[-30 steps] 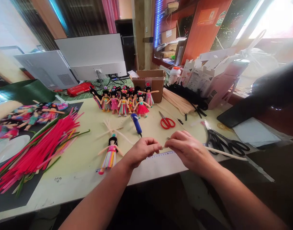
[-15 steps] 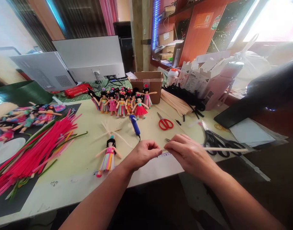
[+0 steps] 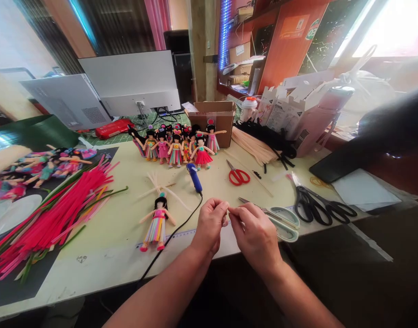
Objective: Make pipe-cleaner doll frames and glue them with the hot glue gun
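Observation:
My left hand (image 3: 211, 223) and my right hand (image 3: 258, 230) meet at the fingertips above the table's front edge, both pinched closed. Between them is a pale pipe cleaner, now almost wholly hidden by my fingers. Scissors with pale green handles (image 3: 286, 223) lie partly behind my right hand. Left of my hands rests a doll (image 3: 157, 223) with black hair and a striped skirt, face up. Just above its head are several loose cream pipe cleaners (image 3: 157, 186). A blue hot glue gun (image 3: 194, 178) lies beyond my left hand, its black cord running to the table edge.
Several finished dolls (image 3: 176, 148) stand before a cardboard box (image 3: 217, 118). Red scissors (image 3: 239, 176) and black scissors (image 3: 306, 202) lie to the right. Bundled cream stems (image 3: 253, 148) are behind them. Pink stems (image 3: 68, 205) spread across the left, and a ruler (image 3: 181, 235) lies near the front.
My hands have drawn together at the fingertips. The pipe cleaner's long end, which stuck out right of my right hand, no longer shows. The green-handled scissors and more cord have come into view.

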The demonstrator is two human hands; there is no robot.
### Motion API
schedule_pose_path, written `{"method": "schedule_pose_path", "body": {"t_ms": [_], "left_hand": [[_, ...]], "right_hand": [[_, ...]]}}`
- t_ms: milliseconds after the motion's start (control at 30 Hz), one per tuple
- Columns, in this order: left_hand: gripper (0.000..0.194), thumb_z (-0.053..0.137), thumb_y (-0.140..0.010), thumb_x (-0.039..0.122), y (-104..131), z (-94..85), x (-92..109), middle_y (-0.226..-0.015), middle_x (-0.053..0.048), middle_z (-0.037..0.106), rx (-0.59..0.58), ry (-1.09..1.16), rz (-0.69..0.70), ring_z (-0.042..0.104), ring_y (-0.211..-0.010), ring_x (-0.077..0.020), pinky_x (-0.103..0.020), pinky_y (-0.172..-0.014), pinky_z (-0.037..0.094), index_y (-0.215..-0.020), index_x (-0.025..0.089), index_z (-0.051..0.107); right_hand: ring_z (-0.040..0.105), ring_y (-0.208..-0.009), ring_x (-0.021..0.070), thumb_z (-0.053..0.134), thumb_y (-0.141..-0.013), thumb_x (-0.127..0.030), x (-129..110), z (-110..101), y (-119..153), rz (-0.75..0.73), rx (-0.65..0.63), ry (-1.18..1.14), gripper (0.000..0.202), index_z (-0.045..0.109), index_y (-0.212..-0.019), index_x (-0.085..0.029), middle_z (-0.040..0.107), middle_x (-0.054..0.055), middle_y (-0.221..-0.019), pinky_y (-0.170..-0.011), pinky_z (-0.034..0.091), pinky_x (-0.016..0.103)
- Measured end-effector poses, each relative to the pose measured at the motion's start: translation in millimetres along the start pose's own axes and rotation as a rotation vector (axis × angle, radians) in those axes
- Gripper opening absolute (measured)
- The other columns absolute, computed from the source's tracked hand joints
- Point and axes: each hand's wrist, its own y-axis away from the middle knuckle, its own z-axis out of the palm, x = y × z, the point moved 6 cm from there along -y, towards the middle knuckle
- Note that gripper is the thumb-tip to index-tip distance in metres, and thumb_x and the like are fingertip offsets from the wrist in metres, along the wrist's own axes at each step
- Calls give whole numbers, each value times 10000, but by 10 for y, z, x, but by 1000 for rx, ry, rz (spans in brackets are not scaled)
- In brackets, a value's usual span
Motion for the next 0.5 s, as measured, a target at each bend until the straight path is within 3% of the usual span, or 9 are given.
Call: {"method": "schedule_pose_path", "body": {"t_ms": [100,267,367,500], "left_hand": [[246,658,-765,342,15,-6,4,-566,54,434,-30,8,-39,373,-494,-57,-219,-506,305,-728,154,504],[351,631,-774,469,-14,-92,94,-692,-4,527,-188,-121,-175,392,-524,-54,-214,-503,292,-785,120,597],[343,654,-755,455,-29,-114,143,-633,0,521,-312,-250,-230,380,-505,-55,-218,-498,263,-713,121,587],[305,686,-709,412,-40,-111,182,-618,-3,536,-389,-344,-243,392,-506,-63,-232,-502,249,-656,134,571]], "right_hand": [[562,-772,182,494,-922,-195,60,-21,-56,-10,-35,-40,172,660,-877,-187,606,57,-800,-705,438,305],[553,-802,183,488,-924,-195,160,-145,-184,-103,-184,-41,183,668,-889,-195,607,59,-850,-737,454,317],[535,-817,192,469,-925,-169,147,-174,-226,-180,-269,-8,208,671,-892,-207,603,64,-851,-738,454,324],[521,-815,197,459,-912,-137,71,-175,-254,-273,-340,27,228,673,-895,-212,603,74,-858,-713,450,323]]}}
